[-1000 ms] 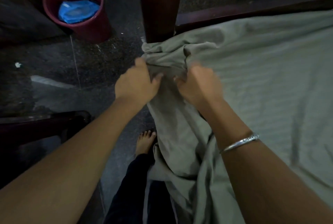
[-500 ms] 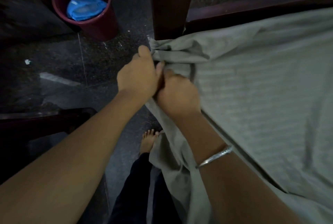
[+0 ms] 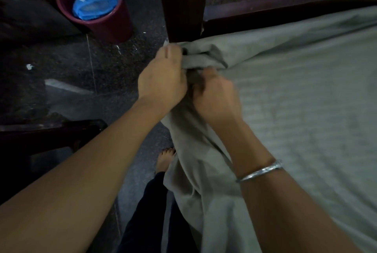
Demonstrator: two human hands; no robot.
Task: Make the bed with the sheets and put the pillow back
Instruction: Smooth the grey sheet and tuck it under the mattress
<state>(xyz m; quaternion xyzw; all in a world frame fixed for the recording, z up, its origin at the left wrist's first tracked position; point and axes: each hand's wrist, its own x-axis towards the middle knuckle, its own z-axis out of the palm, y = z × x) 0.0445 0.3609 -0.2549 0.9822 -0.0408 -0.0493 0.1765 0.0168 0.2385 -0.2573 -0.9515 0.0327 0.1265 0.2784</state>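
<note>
1. Our left hand (image 3: 163, 81) grips the bunched sheet (image 3: 295, 93) corner, fingers curled round it, bedpost (image 3: 183, 2) just beyond them.
2. Our right hand (image 3: 217, 100) clutches folds right of those fingers; we should pull taut, then tuck under.

Head view looks steeply down, close over bed corner (image 3: 201, 57)

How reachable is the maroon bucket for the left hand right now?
Probably yes, once freed: the left hand grips the bunched sheet by the bedpost, and only bare floor lies between it and the maroon bucket.
</note>
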